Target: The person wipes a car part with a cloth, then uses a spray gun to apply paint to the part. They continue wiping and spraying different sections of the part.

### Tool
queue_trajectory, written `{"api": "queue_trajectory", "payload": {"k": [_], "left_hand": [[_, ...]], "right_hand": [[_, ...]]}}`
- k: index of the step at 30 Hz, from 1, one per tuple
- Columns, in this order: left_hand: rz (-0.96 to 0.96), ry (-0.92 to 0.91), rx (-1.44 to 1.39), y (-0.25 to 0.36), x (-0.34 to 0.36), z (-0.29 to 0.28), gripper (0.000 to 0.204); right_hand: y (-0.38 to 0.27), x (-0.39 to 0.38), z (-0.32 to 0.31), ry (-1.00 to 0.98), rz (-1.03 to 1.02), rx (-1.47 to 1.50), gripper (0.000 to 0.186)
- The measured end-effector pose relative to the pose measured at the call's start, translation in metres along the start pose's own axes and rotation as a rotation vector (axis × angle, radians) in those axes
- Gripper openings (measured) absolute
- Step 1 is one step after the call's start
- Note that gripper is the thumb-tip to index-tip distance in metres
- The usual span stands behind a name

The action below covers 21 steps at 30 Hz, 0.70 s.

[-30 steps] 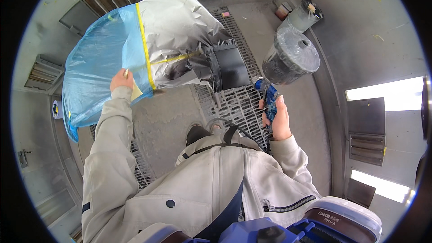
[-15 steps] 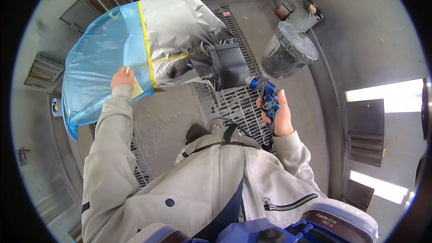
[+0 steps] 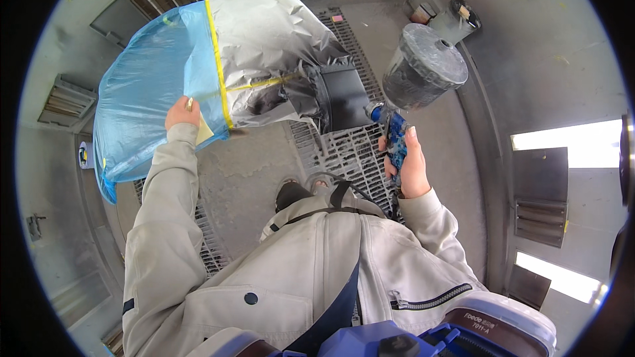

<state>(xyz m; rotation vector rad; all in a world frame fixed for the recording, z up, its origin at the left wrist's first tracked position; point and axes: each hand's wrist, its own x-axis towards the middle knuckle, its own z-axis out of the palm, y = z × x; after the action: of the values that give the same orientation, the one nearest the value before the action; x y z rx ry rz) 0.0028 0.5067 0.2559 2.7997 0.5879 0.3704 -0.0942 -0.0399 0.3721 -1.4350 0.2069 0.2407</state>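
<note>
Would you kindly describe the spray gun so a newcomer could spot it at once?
Start at the metal floor grating. Above it, the right hand grips a spray gun with a blue handle. Its big grey-crusted cup on top sets it apart from the smaller grey container beyond.

The wrapped part (image 3: 218, 73) stood over the floor grate (image 3: 344, 152), ahead and left. The spray gun (image 3: 407, 92) was just right of it, with a can (image 3: 456, 20) beyond near the wall.

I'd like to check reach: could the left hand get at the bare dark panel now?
Probably not at once: the left hand is gripping the blue sheet, with the grey masking lying between it and the panel.
</note>
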Motion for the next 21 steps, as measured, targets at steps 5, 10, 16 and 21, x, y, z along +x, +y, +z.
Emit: {"api": "queue_trajectory", "payload": {"k": [5, 10, 16, 21], "left_hand": [[0.009, 0.007, 0.004, -0.0004, 0.0001, 0.0004, 0.031], [-0.019, 0.014, 0.001, 0.0003, -0.0008, 0.001, 0.031], [-0.019, 0.009, 0.002, 0.0005, -0.0006, 0.0008, 0.03], [0.012, 0.007, -0.014, 0.0015, -0.0012, -0.0006, 0.034]], "right_hand": [[-0.001, 0.0006, 0.0004, -0.031, 0.057, 0.072, 0.067], [-0.0021, 0.0032, 0.001, -0.057, 0.07, 0.114, 0.068], [-0.006, 0.001, -0.0017, -0.07, 0.095, 0.161, 0.07], [-0.004, 0.0057, 0.0012, -0.08, 0.037, 0.079, 0.071]]}}
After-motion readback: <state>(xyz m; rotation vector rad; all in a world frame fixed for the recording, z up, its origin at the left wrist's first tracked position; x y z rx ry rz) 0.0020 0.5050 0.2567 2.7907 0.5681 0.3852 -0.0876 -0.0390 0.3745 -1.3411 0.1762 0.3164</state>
